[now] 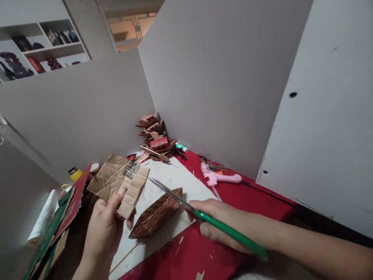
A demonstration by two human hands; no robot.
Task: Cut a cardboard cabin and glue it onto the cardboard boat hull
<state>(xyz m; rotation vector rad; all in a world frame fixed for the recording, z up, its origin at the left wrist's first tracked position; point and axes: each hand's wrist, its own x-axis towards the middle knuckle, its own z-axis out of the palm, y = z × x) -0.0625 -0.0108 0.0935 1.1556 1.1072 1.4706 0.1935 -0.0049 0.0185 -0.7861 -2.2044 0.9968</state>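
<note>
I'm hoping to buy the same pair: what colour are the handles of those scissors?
The scissors' handles are green, seen best in the head view.

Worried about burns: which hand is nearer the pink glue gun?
Right: the right hand is on the near side of the glue gun; the left hand is farther off, to its left.

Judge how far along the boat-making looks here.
Part-way, it seems. Done: the small boats stacked in the corner look finished. In hand: the left hand holds creased cardboard; the right hand holds scissors pointing towards it. Left: the striped hull shows no canopy or oars, so fittings probably remain. Whether the cardboard is for it, I can't tell.
</note>
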